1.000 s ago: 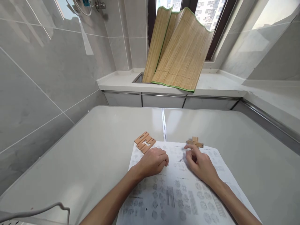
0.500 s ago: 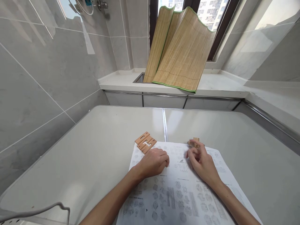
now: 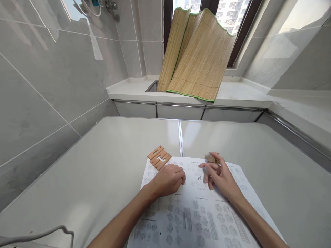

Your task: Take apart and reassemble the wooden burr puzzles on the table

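Change from the frame one second earlier: the right hand (image 3: pixel 219 174) has moved forward over the small wooden assembly (image 3: pixel 212 158). The cross-shaped top of that assembly, fully exposed then, is now mostly covered by the fingers (image 3: pixel 216 159); only its left end shows. The fingers rest against the assembly, partly spread. Whether they grip it or only touch it cannot be determined. The left hand (image 3: pixel 169 178) is unchanged: loosely clenched, knuckles forward, holding nothing visible, resting on the printed sheet (image 3: pixel 196 213). The flat wooden pieces (image 3: pixel 159 157) have not moved.

Position of parts:
- Small wooden assembly: at the far edge of the printed sheet, right of the bench seam (image 3: pixel 180 137), under the right fingertips.
- Flat wooden pieces: at the far left corner of the sheet, just beyond the left hand, not touching it.

Count:
- Hands: two, both belonging to the person.
- Flat wooden pieces: two slotted plates lying side by side, touching.
- Small wooden assembly: one; the number of its parts cannot be determined.
- Printed sheet: one, covered with small diagrams, lying on the bench (image 3: pixel 103 165).
- Bamboo mat (image 3: pixel 196 55): one, folded into panels, leaning against the window (image 3: pixel 232 13) on the rear counter.
- Cable (image 3: pixel 38 235): one, at the lower left corner.
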`<move>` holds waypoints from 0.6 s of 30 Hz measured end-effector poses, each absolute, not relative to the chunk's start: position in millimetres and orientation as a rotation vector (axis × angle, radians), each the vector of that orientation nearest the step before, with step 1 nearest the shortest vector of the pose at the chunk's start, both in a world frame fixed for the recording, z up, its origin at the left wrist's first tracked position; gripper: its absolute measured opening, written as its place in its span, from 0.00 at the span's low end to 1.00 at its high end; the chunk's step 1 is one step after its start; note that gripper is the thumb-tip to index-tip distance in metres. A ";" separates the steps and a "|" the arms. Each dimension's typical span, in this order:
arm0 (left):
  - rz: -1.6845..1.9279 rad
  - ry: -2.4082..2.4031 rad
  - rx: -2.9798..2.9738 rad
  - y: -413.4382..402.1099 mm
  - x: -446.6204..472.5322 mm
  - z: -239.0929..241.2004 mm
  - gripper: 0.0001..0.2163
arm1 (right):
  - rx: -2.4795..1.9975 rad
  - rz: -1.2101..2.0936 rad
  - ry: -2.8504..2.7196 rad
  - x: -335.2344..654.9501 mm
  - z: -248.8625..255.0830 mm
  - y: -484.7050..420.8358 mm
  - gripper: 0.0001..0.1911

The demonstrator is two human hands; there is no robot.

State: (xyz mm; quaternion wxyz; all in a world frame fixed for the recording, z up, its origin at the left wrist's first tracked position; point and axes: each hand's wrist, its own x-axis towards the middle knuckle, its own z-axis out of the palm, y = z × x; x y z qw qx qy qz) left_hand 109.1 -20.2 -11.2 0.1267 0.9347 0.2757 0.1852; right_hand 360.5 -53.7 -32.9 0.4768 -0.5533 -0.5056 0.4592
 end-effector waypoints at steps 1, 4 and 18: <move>0.543 0.804 2.717 -20.0 109.0 -11.4 0.12 | -1.350 1.137 -1.218 360.8 -33.8 -53.0 0.36; 0.559 0.803 2.693 -19.4 108.2 -11.3 0.13 | -1.355 1.139 -1.200 359.2 -30.6 -52.7 0.34; 0.596 0.663 1.305 -34.5 124.9 10.6 0.25 | -0.881 1.544 -1.354 351.3 -2.5 -73.0 0.18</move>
